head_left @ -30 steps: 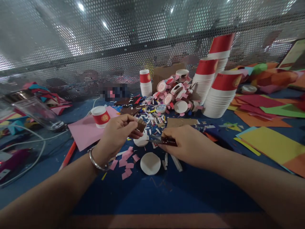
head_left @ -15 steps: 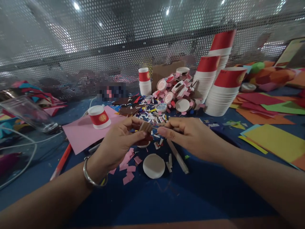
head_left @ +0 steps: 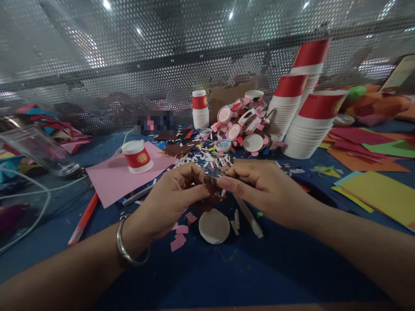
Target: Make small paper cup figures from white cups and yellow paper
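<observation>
My left hand (head_left: 171, 196) is closed in a pinch on a small brown folded paper piece (head_left: 211, 181), largely hidden by the fingers. Facing it, my right hand (head_left: 269, 192) grips a thin, metallic, blade-like tool (head_left: 216, 174), whose tip meets the brown piece. Most of that tool is covered by the fingers. Below both hands, a white paper disc (head_left: 214, 226) lies flat on the blue table (head_left: 207, 272). A whitish pen-like stick (head_left: 252, 218) and narrow white strips (head_left: 235, 222) are right of the disc. Pink paper scraps (head_left: 180, 235) are scattered left of it.
A red-and-white paper cup (head_left: 137, 157) stands upside down on pink paper (head_left: 108, 183). Tall cup stacks (head_left: 308, 134) rise behind my right hand, beside a heap of cut cup bottoms (head_left: 235, 129). Coloured sheets (head_left: 382, 190) lie right; a red marker (head_left: 84, 218) lies left.
My hands have come closer together, and the tool now reaches the brown piece. That piece has turned and shows less between the fingers. The whole view has shifted slightly.
</observation>
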`<state>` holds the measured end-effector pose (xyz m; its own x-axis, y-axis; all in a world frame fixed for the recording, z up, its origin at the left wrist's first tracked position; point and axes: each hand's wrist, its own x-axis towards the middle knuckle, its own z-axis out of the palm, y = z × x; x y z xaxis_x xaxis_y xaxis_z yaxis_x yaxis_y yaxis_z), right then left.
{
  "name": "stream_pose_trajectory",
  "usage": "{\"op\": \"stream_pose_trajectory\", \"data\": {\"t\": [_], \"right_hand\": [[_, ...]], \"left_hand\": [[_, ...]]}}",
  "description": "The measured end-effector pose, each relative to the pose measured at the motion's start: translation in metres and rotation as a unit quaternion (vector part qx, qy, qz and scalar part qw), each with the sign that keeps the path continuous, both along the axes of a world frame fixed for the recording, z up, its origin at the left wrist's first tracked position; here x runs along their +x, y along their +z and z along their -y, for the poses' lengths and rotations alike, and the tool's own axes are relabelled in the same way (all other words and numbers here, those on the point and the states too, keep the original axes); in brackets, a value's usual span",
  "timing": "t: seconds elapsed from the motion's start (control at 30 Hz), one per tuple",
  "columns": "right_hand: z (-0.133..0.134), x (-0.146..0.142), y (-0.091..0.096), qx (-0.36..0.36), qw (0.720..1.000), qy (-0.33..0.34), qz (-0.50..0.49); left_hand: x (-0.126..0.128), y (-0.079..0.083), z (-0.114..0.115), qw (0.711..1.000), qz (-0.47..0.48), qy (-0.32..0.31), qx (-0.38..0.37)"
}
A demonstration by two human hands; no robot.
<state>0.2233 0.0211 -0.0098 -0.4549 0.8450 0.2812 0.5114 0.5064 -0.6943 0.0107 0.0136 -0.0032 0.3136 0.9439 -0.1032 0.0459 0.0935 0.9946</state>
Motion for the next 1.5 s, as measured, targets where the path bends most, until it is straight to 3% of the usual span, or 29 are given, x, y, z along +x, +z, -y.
{"op": "stream_pose_trajectory", "data": {"t": [0.47,0.67,0.97,1.1,1.23,1.37,1.5], "right_hand": [[0.0009,0.0009,-0.0008,0.024,1.0,0.002,0.008],[0.0004,-0.0003,-0.0011,0.024,1.0,-0.001,-0.002],[-0.0021,0.0013,-0.0024,-0.022,0.998,-0.062,-0.015],[-0.005,0.0032,-0.0029,-0.005,0.996,-0.079,0.037],[-0.0082,0.0043,-0.0026,0.017,0.988,-0.074,0.133],[-0.0079,0.0024,-0.0023,-0.002,0.973,-0.056,0.225],[-0.0051,0.0004,-0.0001,-0.001,0.971,-0.059,0.233]], "left_hand": [[-0.0015,-0.003,0.0009,0.999,-0.032,0.001,-0.007],[-0.0035,-0.0028,0.0012,0.999,-0.04,-0.028,-0.001],[-0.0016,-0.0012,-0.0011,1.0,0.018,0.003,0.001],[-0.0028,-0.0009,-0.0032,0.993,-0.026,0.042,0.109],[-0.0062,-0.0011,-0.006,0.964,-0.099,0.086,0.233],[-0.0072,0.0013,-0.0068,0.955,-0.113,0.092,0.259],[-0.0076,0.0043,-0.0065,0.947,-0.113,0.113,0.278]]}}
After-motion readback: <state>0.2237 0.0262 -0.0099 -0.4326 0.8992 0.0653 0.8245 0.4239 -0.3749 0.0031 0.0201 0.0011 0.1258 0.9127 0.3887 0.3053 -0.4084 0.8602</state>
